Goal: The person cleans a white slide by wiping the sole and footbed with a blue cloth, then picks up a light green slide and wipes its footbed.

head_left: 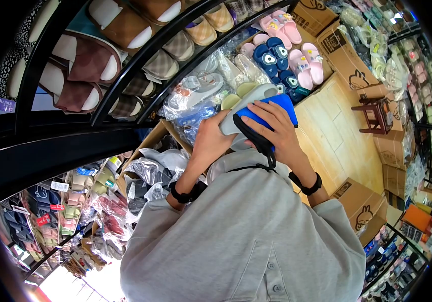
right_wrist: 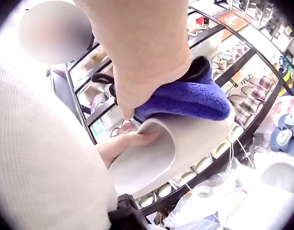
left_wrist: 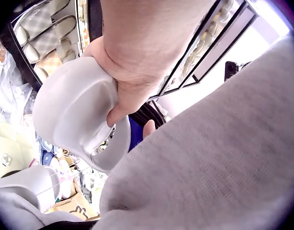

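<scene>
The left hand (head_left: pixel 210 141) curls around a grey slide slipper (head_left: pixel 248 103), thumb and fingers clamped on its side near the middle of the head view; in the left wrist view the same hand (left_wrist: pixel 130 72) wraps the slipper (left_wrist: pixel 73 112) from above. The right hand (head_left: pixel 276 128) presses a blue fleece cloth (head_left: pixel 273 108) against the top of the slipper, fingers bent over the cloth and gripping it. In the right wrist view that hand (right_wrist: pixel 147 62) holds the cloth (right_wrist: pixel 185 98) on the slipper's strap (right_wrist: pixel 185 143), and the left hand's fingertips (right_wrist: pixel 137 139) show under the strap at lower left. The two hands are close together, both on the one slipper, held up just in front of the person's chest. A black strap (head_left: pixel 256 141) hangs from the cloth down toward the grey sweater (head_left: pixel 246 236). Each wrist wears a black band (head_left: pixel 306 185).

Beyond the hands, upper centre, lie bagged slippers (head_left: pixel 201 93) and pink and navy children's slides (head_left: pixel 286 50) in a cardboard box (head_left: pixel 344 58). A dark metal rack (head_left: pixel 140 60) crosses the upper left, carrying brown and checked house slippers (head_left: pixel 87 65). More cartons (head_left: pixel 359 206) stand at lower right on the wooden floor (head_left: pixel 336 131), with a small wooden stool (head_left: pixel 374 113) at right.
</scene>
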